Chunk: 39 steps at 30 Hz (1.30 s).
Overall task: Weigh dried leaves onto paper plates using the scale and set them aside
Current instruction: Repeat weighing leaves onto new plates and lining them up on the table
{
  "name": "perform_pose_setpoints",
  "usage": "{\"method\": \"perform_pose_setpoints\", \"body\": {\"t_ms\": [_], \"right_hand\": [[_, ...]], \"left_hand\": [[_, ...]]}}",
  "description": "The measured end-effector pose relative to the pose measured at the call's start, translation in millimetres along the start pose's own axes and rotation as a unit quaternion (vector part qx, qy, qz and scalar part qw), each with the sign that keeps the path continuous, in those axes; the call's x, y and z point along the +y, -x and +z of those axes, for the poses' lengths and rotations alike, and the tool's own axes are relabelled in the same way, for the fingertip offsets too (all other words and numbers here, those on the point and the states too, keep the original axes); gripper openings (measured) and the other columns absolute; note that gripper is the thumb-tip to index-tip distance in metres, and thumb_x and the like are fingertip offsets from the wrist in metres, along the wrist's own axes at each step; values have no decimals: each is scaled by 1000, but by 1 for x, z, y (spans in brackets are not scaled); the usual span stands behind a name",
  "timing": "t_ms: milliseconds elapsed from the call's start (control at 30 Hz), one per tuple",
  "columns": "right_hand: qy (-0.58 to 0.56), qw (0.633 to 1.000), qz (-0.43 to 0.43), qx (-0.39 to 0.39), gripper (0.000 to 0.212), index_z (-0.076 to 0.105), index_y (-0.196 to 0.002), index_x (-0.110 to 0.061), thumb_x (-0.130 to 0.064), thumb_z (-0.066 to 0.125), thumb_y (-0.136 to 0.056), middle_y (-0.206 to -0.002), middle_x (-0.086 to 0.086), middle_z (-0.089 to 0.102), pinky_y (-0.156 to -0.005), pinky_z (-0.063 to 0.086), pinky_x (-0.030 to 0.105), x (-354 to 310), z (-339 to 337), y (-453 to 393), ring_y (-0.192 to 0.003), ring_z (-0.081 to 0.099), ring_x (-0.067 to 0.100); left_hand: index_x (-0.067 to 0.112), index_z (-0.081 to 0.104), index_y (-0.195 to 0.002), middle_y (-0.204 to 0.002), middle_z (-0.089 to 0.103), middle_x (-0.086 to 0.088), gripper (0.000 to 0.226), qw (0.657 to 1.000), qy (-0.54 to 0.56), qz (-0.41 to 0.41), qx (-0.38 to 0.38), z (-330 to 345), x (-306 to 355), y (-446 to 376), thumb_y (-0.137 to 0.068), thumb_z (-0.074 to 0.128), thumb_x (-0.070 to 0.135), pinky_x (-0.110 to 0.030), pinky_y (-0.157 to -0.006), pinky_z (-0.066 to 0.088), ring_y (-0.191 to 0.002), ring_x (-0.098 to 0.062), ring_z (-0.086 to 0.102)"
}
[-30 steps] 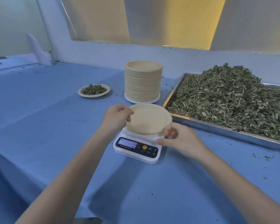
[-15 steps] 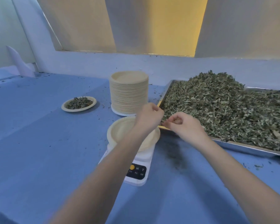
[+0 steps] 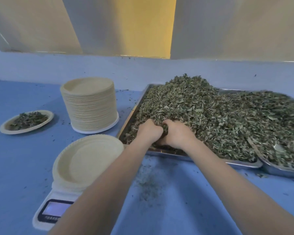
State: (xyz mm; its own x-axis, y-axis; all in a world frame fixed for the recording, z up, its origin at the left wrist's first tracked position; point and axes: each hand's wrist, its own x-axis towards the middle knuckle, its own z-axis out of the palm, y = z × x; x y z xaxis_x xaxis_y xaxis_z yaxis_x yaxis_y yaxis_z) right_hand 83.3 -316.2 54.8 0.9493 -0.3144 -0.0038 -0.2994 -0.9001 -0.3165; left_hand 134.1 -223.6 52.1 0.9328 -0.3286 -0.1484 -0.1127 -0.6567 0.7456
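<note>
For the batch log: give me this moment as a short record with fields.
left hand: fingers dug into the dried leaves, gathering a bunch
right hand: same, beside the left hand
tray: metal, heaped with leaves
plate on scale: no leaves on it yet
scale: display lit, reading illegible
plate stack: behind the scale
filled plate: set aside, far left

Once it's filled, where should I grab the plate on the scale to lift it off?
Probably take the plate by its raised rim on two opposite sides, fingers sliding under the overhang past the scale. Come from its open left and near sides; the tray crowds the right. Keep it level, since it is shallow.
</note>
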Motion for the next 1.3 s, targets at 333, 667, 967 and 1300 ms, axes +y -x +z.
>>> {"method": "perform_pose_setpoints", "body": {"t_ms": [333, 667, 967, 1300], "right_hand": [[-180, 981, -21, 69, 54, 62, -122, -27, -22, 81, -72, -119, 4, 63, -82, 44, 24, -2, -11, -2, -102, 58, 20], [-173, 973, -115, 100, 53, 63, -123, -26, -26, 80, -72, -126, 0, 60, -77, 33, 19, -53, -46, 18, -100, 49, 8], [-222, 952, -209, 38, 50, 68, -113, -27, -31, 85, -66, -85, -12, 56, -59, 33, 15, -143, -1, 42, -88, 49, 5], [-151, 967, -204, -23, 27, 70, -99, -32, -37, 78, -74, -92, -8, 62, -73, 48, 25, -146, 11, 41, -89, 60, 11]], "left_hand": [[4, 61, -106, -110, 63, -18, 20, 995, 89, 43, 20, -12, 10, -2, -90, 50, 8, -43, -89, 52, -100, -30, 60], [14, 53, -70, -83, 57, -15, 24, 989, 98, 90, 66, -75, 12, 33, -87, 47, -1, -47, -90, 51, -82, -28, 56], [4, 56, -81, -78, 52, -16, 16, 992, 60, 30, 108, -147, -62, 89, -83, 44, -7, -42, -83, 52, -75, -25, 51], [14, 54, -91, -77, 49, -12, 13, 996, -58, -25, 68, -160, -101, 101, -89, 47, 3, -32, -67, 43, -73, -25, 46]]}}
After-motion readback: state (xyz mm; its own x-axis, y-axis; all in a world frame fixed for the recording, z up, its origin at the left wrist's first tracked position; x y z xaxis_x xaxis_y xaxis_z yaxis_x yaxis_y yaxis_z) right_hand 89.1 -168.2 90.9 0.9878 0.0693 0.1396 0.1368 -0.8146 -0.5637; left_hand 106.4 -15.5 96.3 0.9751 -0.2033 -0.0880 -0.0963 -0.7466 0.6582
